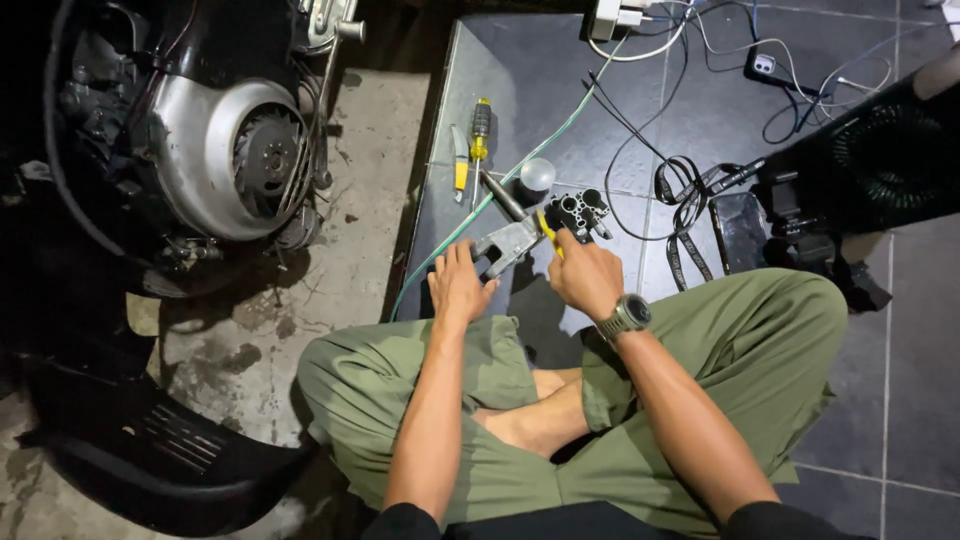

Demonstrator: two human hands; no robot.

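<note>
A black scooter body with a round silver engine fan cover (225, 155) fills the left side, standing on stained bare concrete. To its right lies a dark grey metal sheet (520, 70) on the dark tiled floor, and the person sits cross-legged at its near edge in olive-green trousers (740, 350). A black fan housing with a round grille (880, 150) sits at the right, with a tangle of black and white cables (700, 60) and a white charger block at the top edge. No package or label can be made out.

On the sheet, the left hand (458, 285) presses down on a small grey cast-metal part (508, 245), fingers spread over its near end, not closed around it. The right hand (585, 272), a steel wristwatch (626, 316) on its wrist, is clenched around a yellow-handled tool whose tip meets that part; just beyond the knuckles lies a black multi-socket connector block (580, 212). Farther up the sheet lie a yellow-handled screwdriver (480, 130), a small translucent round cap (537, 173), and a thin green wire (520, 165) running diagonally.
</note>
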